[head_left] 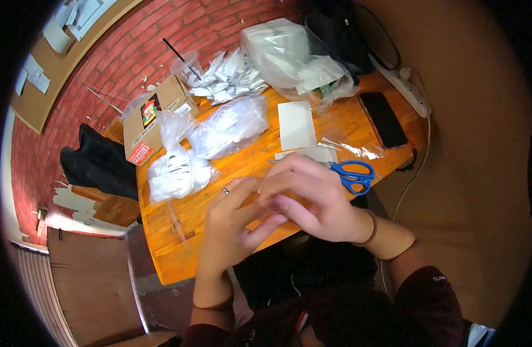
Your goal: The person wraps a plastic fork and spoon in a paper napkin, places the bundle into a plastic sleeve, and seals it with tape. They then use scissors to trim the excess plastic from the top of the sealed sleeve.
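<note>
My left hand (230, 222), with a ring on one finger, and my right hand (315, 199) meet above the table's front edge. The fingers of both are curled inward and the fingertips come together. Anything between them is hidden or too small to make out. Close beyond my right hand lie blue-handled scissors (367, 177), their blades partly covered by the hand. A white paper sheet (296, 126) lies flat past the fingers, and another white piece (321, 153) is partly under a clear plastic wrapper (358, 147).
On the wooden table (156, 243) are two clear bags of white items (182, 173), a cardboard box (156, 118), a plastic cup (188, 66) with a straw, a heap of folded white packets (231, 75), a large plastic bag (277, 49) and a phone (384, 120). A cable (429, 139) hangs right.
</note>
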`<state>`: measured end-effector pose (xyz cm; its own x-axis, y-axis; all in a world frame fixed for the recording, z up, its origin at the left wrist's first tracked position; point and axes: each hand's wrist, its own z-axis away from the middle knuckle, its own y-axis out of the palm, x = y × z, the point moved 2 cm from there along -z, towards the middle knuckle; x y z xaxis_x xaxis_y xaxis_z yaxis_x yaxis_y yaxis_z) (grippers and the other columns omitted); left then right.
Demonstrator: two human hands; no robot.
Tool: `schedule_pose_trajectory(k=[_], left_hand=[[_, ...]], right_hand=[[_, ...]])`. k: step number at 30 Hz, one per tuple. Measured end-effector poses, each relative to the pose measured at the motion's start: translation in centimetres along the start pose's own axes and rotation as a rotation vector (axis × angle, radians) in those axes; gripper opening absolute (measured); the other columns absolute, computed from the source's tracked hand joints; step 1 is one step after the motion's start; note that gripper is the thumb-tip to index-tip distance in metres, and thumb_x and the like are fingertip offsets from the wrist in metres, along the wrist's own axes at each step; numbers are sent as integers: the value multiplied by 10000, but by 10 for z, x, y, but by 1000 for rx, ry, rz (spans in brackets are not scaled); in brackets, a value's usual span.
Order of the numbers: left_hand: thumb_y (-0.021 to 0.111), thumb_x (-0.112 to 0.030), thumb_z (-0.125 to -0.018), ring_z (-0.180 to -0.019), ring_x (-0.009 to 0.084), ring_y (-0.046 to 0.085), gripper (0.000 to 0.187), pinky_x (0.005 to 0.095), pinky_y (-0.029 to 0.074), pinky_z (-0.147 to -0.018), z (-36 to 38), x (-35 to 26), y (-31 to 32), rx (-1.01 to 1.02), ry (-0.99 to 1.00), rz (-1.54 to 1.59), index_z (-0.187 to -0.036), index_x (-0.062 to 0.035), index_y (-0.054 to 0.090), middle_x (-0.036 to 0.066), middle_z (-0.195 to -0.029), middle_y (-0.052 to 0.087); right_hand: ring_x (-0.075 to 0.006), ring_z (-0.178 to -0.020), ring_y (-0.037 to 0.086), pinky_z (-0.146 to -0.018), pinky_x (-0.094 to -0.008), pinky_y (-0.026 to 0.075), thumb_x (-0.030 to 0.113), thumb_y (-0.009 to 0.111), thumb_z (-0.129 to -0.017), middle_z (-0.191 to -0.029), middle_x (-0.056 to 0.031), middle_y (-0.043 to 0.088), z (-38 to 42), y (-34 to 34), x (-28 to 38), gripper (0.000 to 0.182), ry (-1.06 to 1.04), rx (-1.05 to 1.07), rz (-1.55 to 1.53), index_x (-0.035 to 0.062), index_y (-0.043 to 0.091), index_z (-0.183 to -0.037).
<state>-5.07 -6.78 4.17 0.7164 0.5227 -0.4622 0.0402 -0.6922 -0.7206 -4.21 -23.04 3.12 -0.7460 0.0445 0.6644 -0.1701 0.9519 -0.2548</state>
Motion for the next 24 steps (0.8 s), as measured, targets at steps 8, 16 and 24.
schedule_pose_trajectory(k=[8,16,24], left_hand=[[717,-30,-682,-741,272,631,107,333,488,-663,-20,-9,-25,53,26,-9,-783,-18,685,109,-822,662],[692,-104,-775,-685,165,618,95,280,468,-613,-57,12,-55,63,-32,115,-811,-18,713,89,-751,666],[709,-83,-740,-746,133,616,116,252,455,-683,-70,7,-75,172,-104,206,-735,22,661,81,-745,656]], right_hand=[[-161,-886,579,-801,-283,469,0,645,-807,-960,-38,609,10,2,-14,417,337,-31,-503,19,528,-1207],[-76,-887,580,-794,-239,468,75,634,-870,-971,-62,669,-3,4,-24,230,589,318,-430,-3,645,-1086],[-68,-794,586,-716,-248,474,195,610,-900,-843,-70,694,-38,10,-16,229,459,345,-303,-5,681,-984]])
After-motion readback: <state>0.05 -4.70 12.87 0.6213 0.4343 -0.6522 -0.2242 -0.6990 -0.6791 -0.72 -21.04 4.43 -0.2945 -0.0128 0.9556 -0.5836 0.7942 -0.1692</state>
